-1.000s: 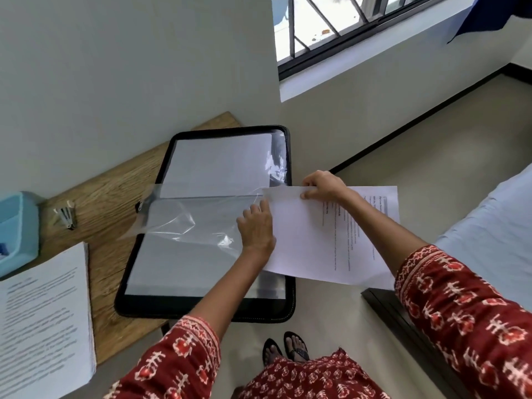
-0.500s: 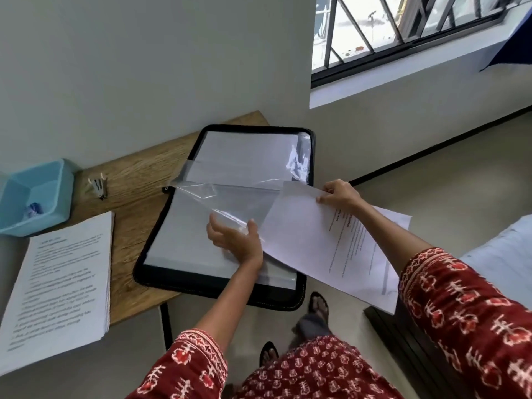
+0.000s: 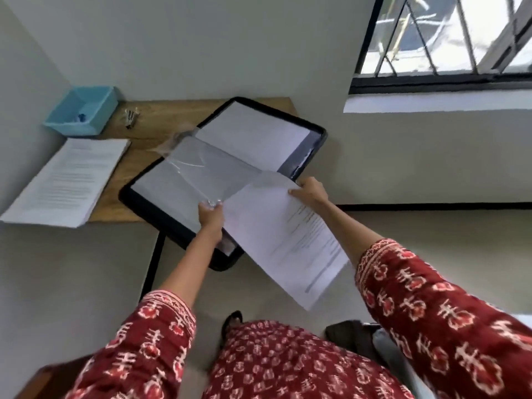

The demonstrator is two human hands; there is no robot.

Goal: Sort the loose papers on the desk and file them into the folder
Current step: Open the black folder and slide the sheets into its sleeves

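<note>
Sheet (image 3: 288,243) white, printed, gripped by R hand (image 3: 309,191); L hand (image 3: 211,216) pinches clear sleeve (image 3: 207,171).

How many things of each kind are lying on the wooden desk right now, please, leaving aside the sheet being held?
Black zip-edged folder, open: 1
Stack of white printed papers: 1
Light blue plastic tray: 1
Small metal clip, too blurred to identify surely: 1
Total: 4
</note>
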